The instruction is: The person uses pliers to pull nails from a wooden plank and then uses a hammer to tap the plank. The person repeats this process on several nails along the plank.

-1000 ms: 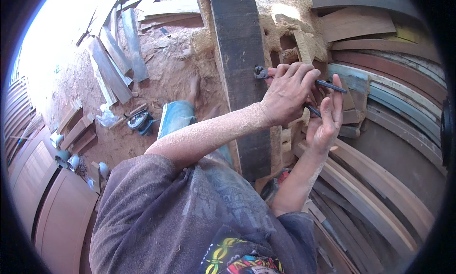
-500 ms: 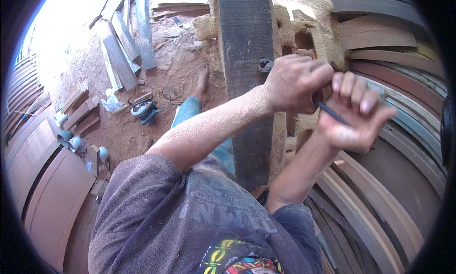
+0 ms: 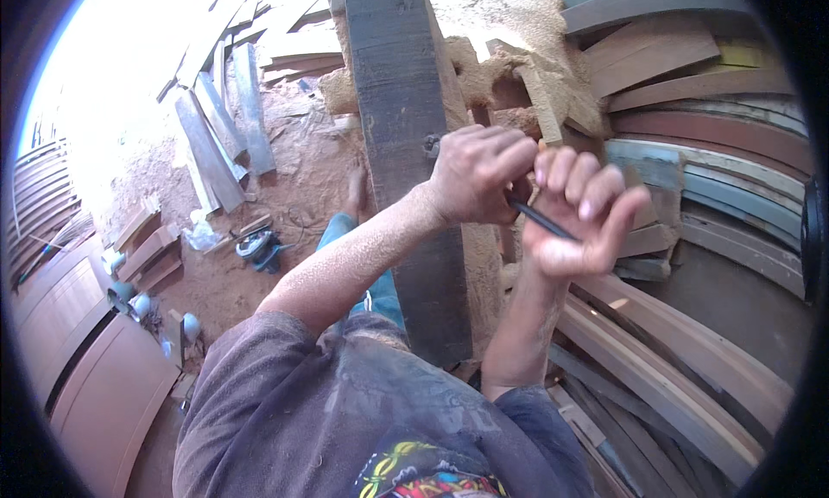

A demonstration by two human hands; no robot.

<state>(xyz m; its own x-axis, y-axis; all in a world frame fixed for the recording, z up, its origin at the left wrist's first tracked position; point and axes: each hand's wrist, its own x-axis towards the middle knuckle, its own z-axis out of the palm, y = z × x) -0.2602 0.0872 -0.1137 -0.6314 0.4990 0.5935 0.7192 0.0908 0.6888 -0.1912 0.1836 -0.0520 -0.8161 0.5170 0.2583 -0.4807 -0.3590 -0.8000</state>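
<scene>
My left hand (image 3: 484, 171) is a closed fist, knuckles up, around a dark-handled tool. The slim black handle (image 3: 553, 222) comes out of the fist and lies against the palm of my right hand (image 3: 580, 209). That hand faces palm up, fingers curled and thumb stretched out, meeting the left fist. A small knobby metal head (image 3: 432, 144) shows beyond the left fist, roughly in line with the handle; its exact kind cannot be made out. Below the left hand runs a thick dark timber beam (image 3: 401, 92).
A sawdust-covered block with cut openings (image 3: 544, 101) adjoins the beam on the right. Stacked boards (image 3: 673, 377) fill the right side. On the left floor lie a power tool (image 3: 262, 249), planks (image 3: 207, 144) and wood panels (image 3: 112, 386).
The view has shifted, so beam and hands sit further left in the picture. Both hands keep nearly the same hold on the dark-handled tool.
</scene>
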